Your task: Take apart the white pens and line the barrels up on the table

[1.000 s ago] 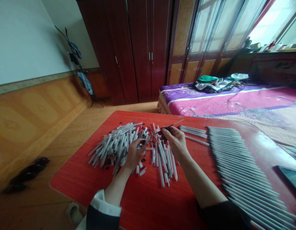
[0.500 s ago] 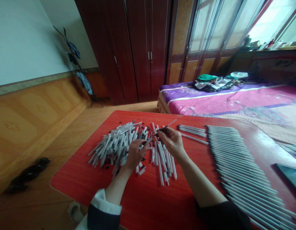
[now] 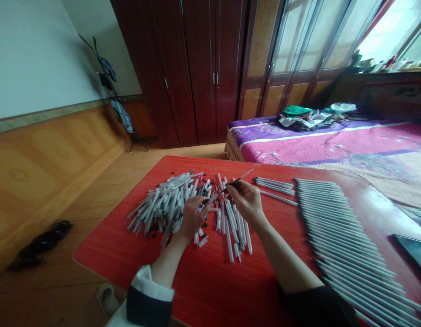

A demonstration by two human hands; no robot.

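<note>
My left hand (image 3: 193, 215) is closed around a translucent pen barrel (image 3: 213, 198), which slants up to the right. My right hand (image 3: 246, 200) pinches a thin pen refill (image 3: 245, 173), dark near the fingers and clear toward its far end. The refill's lower tip meets or lies very close to the barrel's upper end; I cannot tell whether it is inside. Left of my hands is a heap of pale pen parts (image 3: 162, 204) with small black pieces among them. Beneath my hands lies a looser bunch of clear barrels (image 3: 233, 227).
Long rows of black-ended pens (image 3: 347, 236) cover the right side of the red table (image 3: 210, 290), with a smaller group of pens (image 3: 275, 185) near the far edge. A dark flat device (image 3: 413, 254) lies at the right edge. Beyond stands a bed (image 3: 299, 147).
The whole view has shifted slightly. Both hands keep their hold on the barrel and refill, with hardly any visible movement between them.
</note>
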